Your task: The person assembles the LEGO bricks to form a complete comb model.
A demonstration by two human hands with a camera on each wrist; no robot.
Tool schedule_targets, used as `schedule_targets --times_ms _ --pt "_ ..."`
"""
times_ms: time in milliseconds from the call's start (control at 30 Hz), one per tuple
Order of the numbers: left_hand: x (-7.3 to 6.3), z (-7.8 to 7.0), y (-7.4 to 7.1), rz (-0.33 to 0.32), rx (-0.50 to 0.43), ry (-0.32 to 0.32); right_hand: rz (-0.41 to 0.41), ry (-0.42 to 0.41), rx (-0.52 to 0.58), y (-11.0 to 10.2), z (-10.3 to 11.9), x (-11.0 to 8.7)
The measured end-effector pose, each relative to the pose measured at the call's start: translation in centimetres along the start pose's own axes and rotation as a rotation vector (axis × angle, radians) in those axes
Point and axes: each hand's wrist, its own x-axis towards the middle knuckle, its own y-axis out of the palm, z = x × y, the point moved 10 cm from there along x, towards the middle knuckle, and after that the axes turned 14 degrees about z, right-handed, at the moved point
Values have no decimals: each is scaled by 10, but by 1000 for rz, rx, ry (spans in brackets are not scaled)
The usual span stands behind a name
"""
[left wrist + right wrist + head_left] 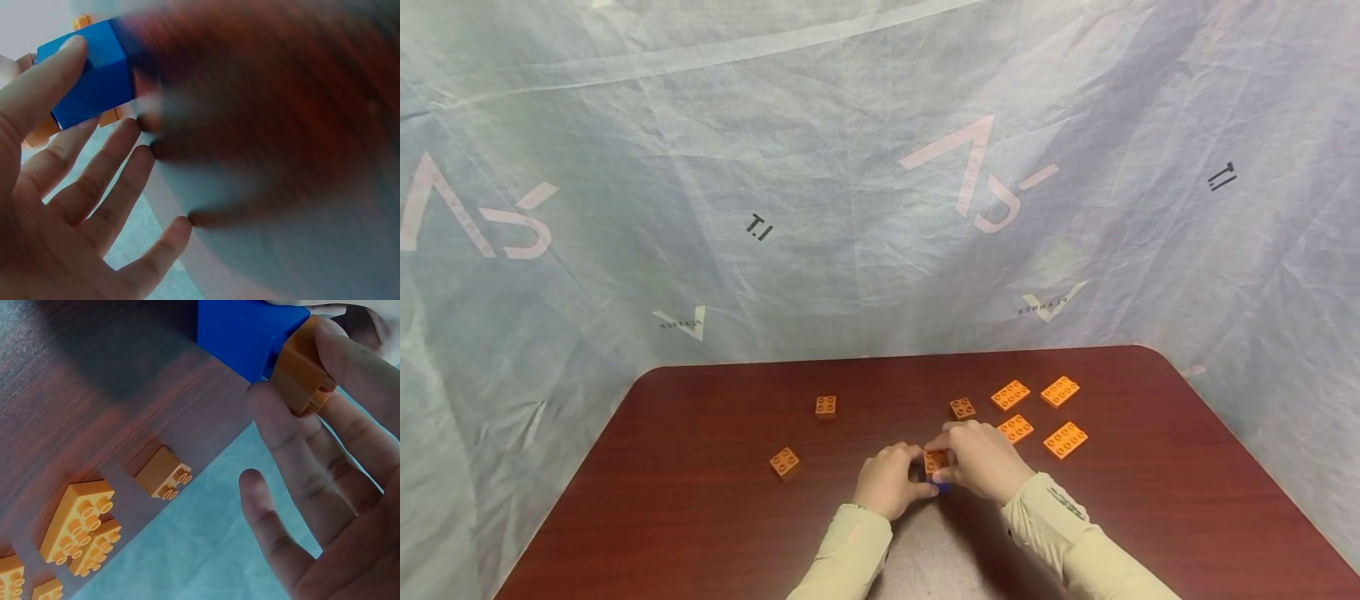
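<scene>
Near the middle of the table my left hand (886,482) grips a blue toy block (94,75), thumb on one side and fingers on the other. My right hand (988,460) pinches a brownish-orange square building brick (297,365) between thumb and fingers. That brick sits right at the studded top of the blue block (234,340), slightly tilted against it in the right wrist view. Most of the blue block is hidden by the hands in the head view.
Two square brownish-orange bricks, one farther back (826,407) and one nearer (785,463), lie left of the hands. Another square brick (962,407) lies behind the right hand. Several flat orange bricks (1065,440) lie at the right. A pale sheet (850,208) hangs behind the dark red table (700,517).
</scene>
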Motion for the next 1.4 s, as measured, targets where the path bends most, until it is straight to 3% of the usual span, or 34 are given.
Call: schedule_targets --times_ms 567,1000,1400 --pt "1 1 2 -11 20 -1 -27 -45 7 3 -6 -6" --pt "1 0 0 -22 28 -7 13 13 -45 2 1 -2" --pt "0 0 0 -18 34 -17 -31 -16 -1 6 -5 -5"
